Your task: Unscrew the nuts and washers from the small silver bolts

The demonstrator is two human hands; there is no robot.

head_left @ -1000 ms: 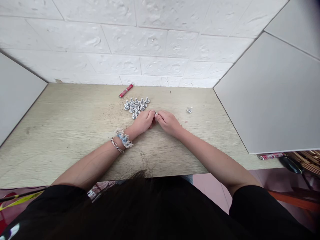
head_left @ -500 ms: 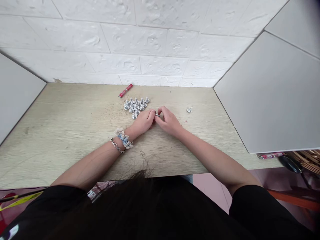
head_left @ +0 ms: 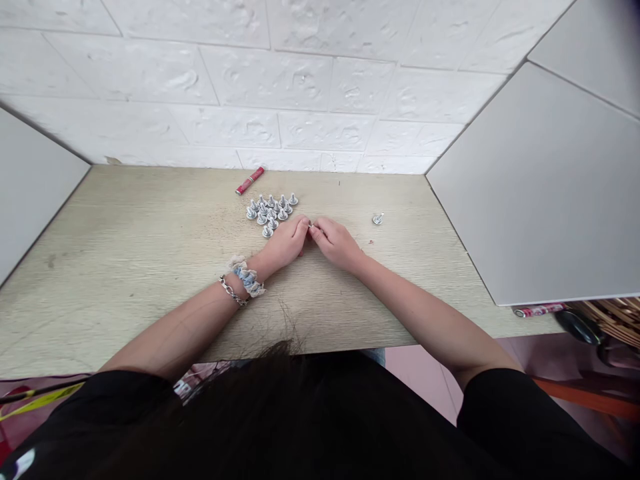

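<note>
My left hand [head_left: 289,240] and my right hand [head_left: 336,243] meet over the middle of the table, fingers closed. Between their fingertips is a small metal bolt [head_left: 310,225]; only a glint of it shows, and the fingers hide the rest. Just left of my left hand stands a cluster of several silver bolts [head_left: 271,214] with washers, shanks pointing up. A single bolt with a washer [head_left: 378,219] sits apart, to the right of my right hand.
A red tube-like stick [head_left: 250,181] lies behind the cluster, close to the white brick-pattern wall [head_left: 305,80]. Grey panels border the wooden table [head_left: 150,253] on the left and right [head_left: 540,193]. Another red tube [head_left: 539,311] lies at the right edge by a woven basket [head_left: 613,323].
My right fingers have closed in on the bolt at my left fingertips and now cover most of it. The bolts on the table stay in place.
</note>
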